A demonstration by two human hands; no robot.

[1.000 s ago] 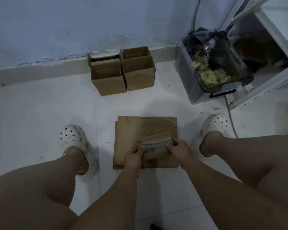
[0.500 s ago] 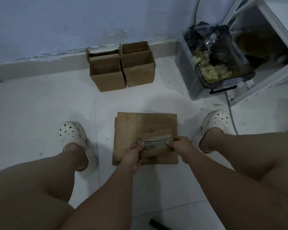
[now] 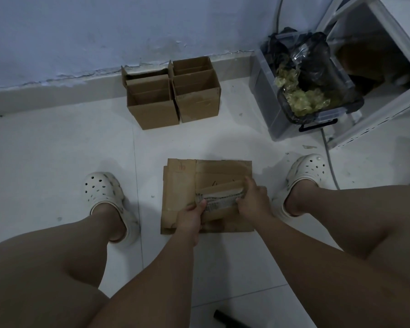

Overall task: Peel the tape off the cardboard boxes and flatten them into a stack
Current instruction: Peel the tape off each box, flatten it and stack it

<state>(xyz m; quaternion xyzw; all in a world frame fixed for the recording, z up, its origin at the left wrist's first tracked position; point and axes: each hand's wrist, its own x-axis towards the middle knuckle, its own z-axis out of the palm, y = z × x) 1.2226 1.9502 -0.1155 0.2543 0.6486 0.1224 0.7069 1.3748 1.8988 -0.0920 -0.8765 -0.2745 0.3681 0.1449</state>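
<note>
A small flattened cardboard box (image 3: 219, 201) with a whitish label or tape strip across it is held just above a stack of flattened cardboard (image 3: 178, 185) on the floor between my feet. My left hand (image 3: 191, 215) grips its left end. Its right end is pinched by my right hand (image 3: 252, 197). Two open brown boxes stand side by side at the wall, the left box (image 3: 152, 102) and the right box (image 3: 197, 91), both upright with flaps open.
A clear plastic bin (image 3: 268, 98) lined with a black bag holds crumpled yellowish tape at the right. A white shelf frame (image 3: 374, 114) stands beside it, with a cable (image 3: 329, 166) on the floor. A dark object (image 3: 225, 319) lies near the bottom edge.
The view tilted slightly. My right hand shifted up along the small box's right end, and the box's far flap lifted a little. My left hand keeps its grip.
</note>
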